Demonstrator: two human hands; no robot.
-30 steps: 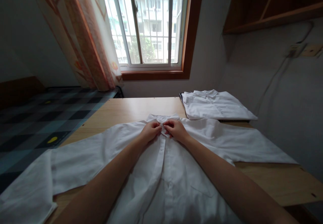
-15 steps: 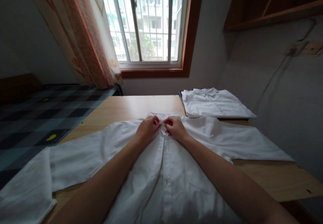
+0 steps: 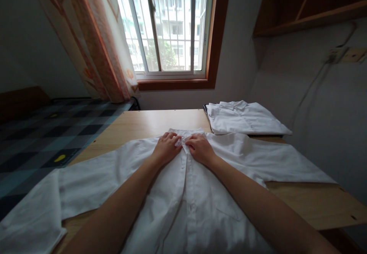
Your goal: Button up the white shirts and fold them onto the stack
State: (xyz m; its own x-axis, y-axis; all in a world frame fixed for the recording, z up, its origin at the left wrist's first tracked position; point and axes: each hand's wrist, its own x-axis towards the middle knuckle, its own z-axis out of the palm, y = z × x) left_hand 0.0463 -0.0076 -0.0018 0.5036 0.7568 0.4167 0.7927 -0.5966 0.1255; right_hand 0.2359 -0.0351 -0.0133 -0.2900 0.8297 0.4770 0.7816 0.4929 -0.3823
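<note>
Since the earlier frame the left hand (image 3: 166,146) has flattened: its fingers, raised and bunched half a second ago, now lie lower across the cloth beside the collar (image 3: 191,132). The right hand (image 3: 200,148) has hardly shifted.

The white shirt (image 3: 197,193) lies front up and spread out on the wooden worktop (image 3: 160,118), its collar toward the window (image 3: 172,28). The right hand's grip is closed, thumb and forefinger drawn together on the collar's front edge, the other fingers curled under. The left hand's grip is looser, palm down, fingertips touching the collar's opposite front edge; its thumb is out of sight, so I cannot tell whether it pinches any cloth. The two sets of fingertips are just beside each other.

The hands cover parts of the collar front, and the button there, if any, is too small to make out. The forearms hide strips of the shirt's body. Its hem runs off the bottom of the view, and one sleeve (image 3: 91,185) is cut off at the left. A folded white garment (image 3: 246,118) lies at the far right corner, over something dark, mostly hidden.
</note>
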